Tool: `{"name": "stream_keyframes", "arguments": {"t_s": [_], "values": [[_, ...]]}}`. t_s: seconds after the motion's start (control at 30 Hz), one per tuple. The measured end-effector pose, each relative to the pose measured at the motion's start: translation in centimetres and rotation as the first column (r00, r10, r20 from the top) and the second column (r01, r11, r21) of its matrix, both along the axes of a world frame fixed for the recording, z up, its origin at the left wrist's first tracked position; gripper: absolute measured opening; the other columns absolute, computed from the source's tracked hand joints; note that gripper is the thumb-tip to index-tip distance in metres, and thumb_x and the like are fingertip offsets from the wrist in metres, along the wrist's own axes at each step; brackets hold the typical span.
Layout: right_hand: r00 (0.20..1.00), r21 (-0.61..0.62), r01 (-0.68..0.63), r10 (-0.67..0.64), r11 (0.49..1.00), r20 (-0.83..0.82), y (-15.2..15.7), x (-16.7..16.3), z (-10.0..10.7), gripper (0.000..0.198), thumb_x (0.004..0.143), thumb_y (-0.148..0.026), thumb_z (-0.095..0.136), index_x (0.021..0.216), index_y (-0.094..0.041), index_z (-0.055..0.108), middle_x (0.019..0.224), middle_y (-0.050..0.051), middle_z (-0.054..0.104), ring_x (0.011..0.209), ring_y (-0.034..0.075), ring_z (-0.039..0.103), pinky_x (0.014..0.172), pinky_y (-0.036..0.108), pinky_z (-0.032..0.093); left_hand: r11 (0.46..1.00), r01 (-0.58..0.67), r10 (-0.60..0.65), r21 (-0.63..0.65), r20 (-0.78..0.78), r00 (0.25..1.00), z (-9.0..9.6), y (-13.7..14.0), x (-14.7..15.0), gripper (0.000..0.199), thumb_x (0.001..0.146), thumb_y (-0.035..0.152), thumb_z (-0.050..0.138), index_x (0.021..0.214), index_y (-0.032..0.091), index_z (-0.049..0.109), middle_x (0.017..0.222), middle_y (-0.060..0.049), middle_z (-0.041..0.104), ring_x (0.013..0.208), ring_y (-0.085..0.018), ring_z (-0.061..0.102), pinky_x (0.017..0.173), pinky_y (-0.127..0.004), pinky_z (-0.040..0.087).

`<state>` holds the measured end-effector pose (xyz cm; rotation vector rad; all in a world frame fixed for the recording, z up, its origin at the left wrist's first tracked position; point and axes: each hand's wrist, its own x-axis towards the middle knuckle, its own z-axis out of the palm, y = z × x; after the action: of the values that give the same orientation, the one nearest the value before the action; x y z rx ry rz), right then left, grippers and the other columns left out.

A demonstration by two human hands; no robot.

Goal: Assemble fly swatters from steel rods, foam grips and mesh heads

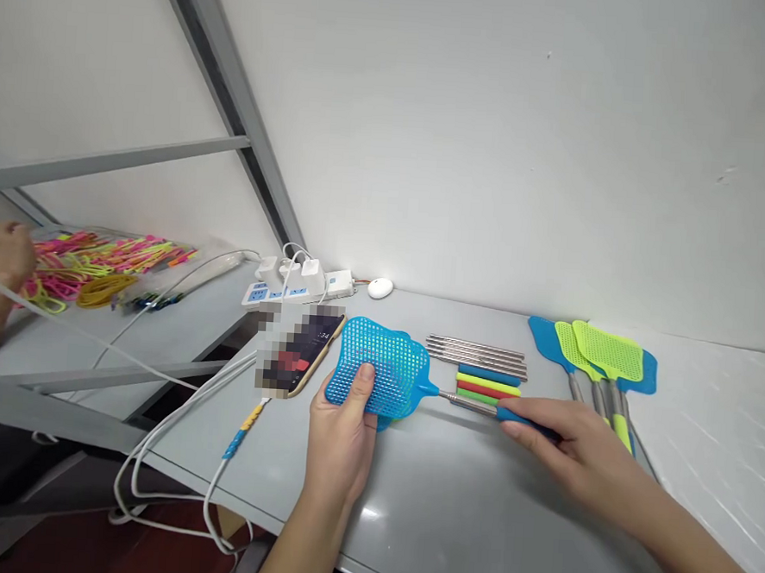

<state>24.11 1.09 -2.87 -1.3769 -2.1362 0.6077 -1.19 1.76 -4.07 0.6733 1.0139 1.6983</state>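
A blue fly swatter (387, 365) with a mesh head and a metal rod is held between my two hands above the table. My left hand (347, 418) grips the head, thumb on top. My right hand (558, 440) is closed around the blue handle at the rod's other end. Beneath the head, another blue and a yellow edge show, mostly hidden. Behind the rod lie several metal rods (477, 354) and a row of coloured tubes (488, 385) in blue, yellow, red and green. At the right, several blue and yellow swatters (608, 352) lie overlapping.
A phone (310, 351) on a cable lies left of my left hand. Behind it are a power strip (295, 296) with plugs and a white oval device (380, 288). White cables loop over the front edge. Across a grey frame, another person's hand (2, 255) is near colourful bands (112, 261).
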Motion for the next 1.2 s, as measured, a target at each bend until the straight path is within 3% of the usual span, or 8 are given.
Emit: {"name": "stream_keyframes", "arguments": {"t_s": [0.2, 0.43, 0.57, 0.7, 0.83, 0.97, 1.07, 1.2], "values": [[0.958, -0.502, -0.153, 0.003, 0.851, -0.287, -0.5, -0.9, 1.7, 0.038, 0.09, -0.053, 0.047, 0.09, -0.024, 0.071, 0.078, 0.003, 0.067, 0.064, 0.015, 0.059, 0.051, 0.023, 0.044, 0.994, 0.105, -0.105, 0.035, 0.012, 0.994, 1.5, 1.6, 0.0, 0.033, 0.077, 0.034, 0.071, 0.108, 0.024, 0.064, 0.106, -0.002, 0.071, 0.098, -0.019, 0.066, 0.086, -0.031, 0.055], [0.978, -0.144, 0.141, -0.161, 0.979, -0.137, -0.1, -1.8, 1.7, 0.035, 0.095, -0.049, 0.036, 0.104, -0.025, 0.059, 0.083, 0.003, 0.067, 0.073, 0.02, 0.061, 0.063, 0.028, 0.046, 0.891, 0.434, -0.437, 0.137, -0.002, 0.899, 5.1, 8.2, 5.3, 0.036, 0.078, 0.044, 0.067, 0.105, 0.02, 0.063, 0.108, -0.007, 0.069, 0.091, -0.02, 0.067, 0.074, -0.031, 0.053], [0.915, 0.009, 0.386, -0.384, 0.922, 0.124, 0.4, -1.2, 1.4, 0.039, 0.095, -0.047, 0.032, 0.123, -0.025, 0.047, 0.082, 0.005, 0.071, 0.068, 0.025, 0.066, 0.055, 0.031, 0.045, 0.822, 0.553, -0.528, 0.132, -0.184, 0.829, 6.0, 10.7, 7.0, 0.038, 0.076, 0.048, 0.066, 0.1, 0.018, 0.064, 0.1, -0.008, 0.07, 0.085, -0.02, 0.066, 0.07, -0.03, 0.051], [0.858, 0.084, 0.431, -0.437, 0.898, 0.272, 0.1, -1.2, 0.7, 0.038, 0.096, -0.041, 0.029, 0.123, -0.025, 0.049, 0.101, 0.008, 0.071, 0.07, 0.026, 0.068, 0.055, 0.033, 0.046, 0.837, 0.536, -0.507, 0.108, -0.212, 0.835, 4.0, 10.0, 7.0, 0.037, 0.079, 0.052, 0.061, 0.088, 0.016, 0.062, 0.085, -0.005, 0.069, 0.066, -0.015, 0.062, 0.065, -0.029, 0.05], [0.922, 0.022, 0.341, -0.339, 0.94, 0.188, -0.5, -1.6, 0.0, 0.038, 0.095, -0.041, 0.03, 0.121, -0.028, 0.055, 0.119, 0.005, 0.066, 0.09, 0.028, 0.067, 0.067, 0.036, 0.048, 0.901, 0.428, -0.416, 0.078, -0.134, 0.9, 1.3, 8.0, 6.4, 0.031, 0.077, 0.047, 0.065, 0.084, 0.018, 0.06, 0.079, 0.0, 0.064, 0.065, -0.013, 0.057, 0.065, -0.028, 0.05], [0.956, -0.263, 0.231, -0.268, 0.937, -0.116, -0.5, -1.8, 1.0, 0.036, 0.093, -0.049, 0.039, 0.115, -0.029, 0.061, 0.095, 0.004, 0.068, 0.088, 0.021, 0.062, 0.07, 0.028, 0.046, 0.922, 0.385, -0.363, 0.045, -0.247, 0.898, 0.7, 7.0, 5.9, 0.035, 0.083, 0.047, 0.059, 0.065, 0.017, 0.055, 0.061, 0.002, 0.056, 0.059, -0.012, 0.053, 0.067, -0.026, 0.047], [0.87, -0.553, 0.039, -0.3, 0.832, -0.392, -0.2, -1.8, 1.9, 0.038, 0.09, -0.054, 0.047, 0.11, -0.026, 0.063, 0.06, -0.003, 0.047, 0.053, 0.01, 0.044, 0.046, 0.019, 0.032, 0.925, 0.378, -0.347, 0.041, -0.316, 0.883, 1.1, 6.9, 5.8, 0.04, 0.085, 0.048, 0.056, 0.058, 0.018, 0.05, 0.056, 0.002, 0.052, 0.056, -0.011, 0.05, 0.065, -0.026, 0.044], [0.657, -0.746, -0.29, -0.442, 0.599, -0.61, 0.1, -1.6, 1.9, 0.034, 0.091, -0.052, 0.048, 0.104, -0.023, 0.061, 0.054, -0.009, 0.023, 0.04, 0.004, 0.011, 0.035, 0.019, 0.01, 0.897, 0.439, -0.4, 0.049, -0.331, 0.855, 1.3, 6.8, 5.7, 0.039, 0.089, 0.044, 0.051, 0.059, 0.018, 0.048, 0.055, 0.002, 0.049, 0.056, -0.011, 0.049, 0.067, -0.026, 0.043]]}}
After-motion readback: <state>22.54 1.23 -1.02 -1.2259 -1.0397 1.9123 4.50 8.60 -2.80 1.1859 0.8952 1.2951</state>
